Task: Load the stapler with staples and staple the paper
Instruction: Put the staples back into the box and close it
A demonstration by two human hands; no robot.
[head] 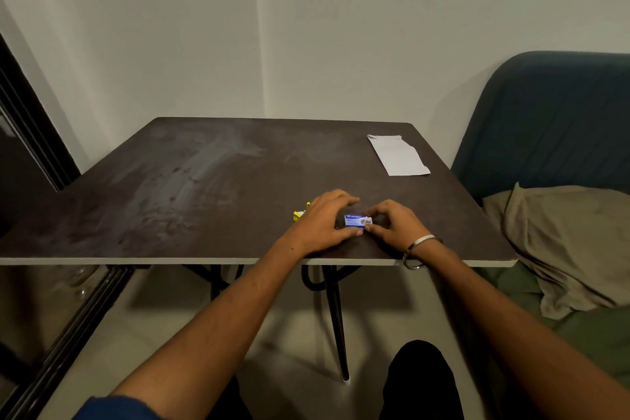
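Both your hands are pinching the small blue staple box [358,221] low and centre in the frame: left hand [327,222] steadying its left end, right hand [395,227] at the flap end. Hold it level against the table [204,181] so staples don't spill; the yellow stapler [301,213] waits behind your left hand, the paper [397,155] upper right.

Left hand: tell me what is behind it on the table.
A small yellow thing pokes out behind the left hand on the table, probably the stapler. Most of it is covered, so I cannot confirm that.
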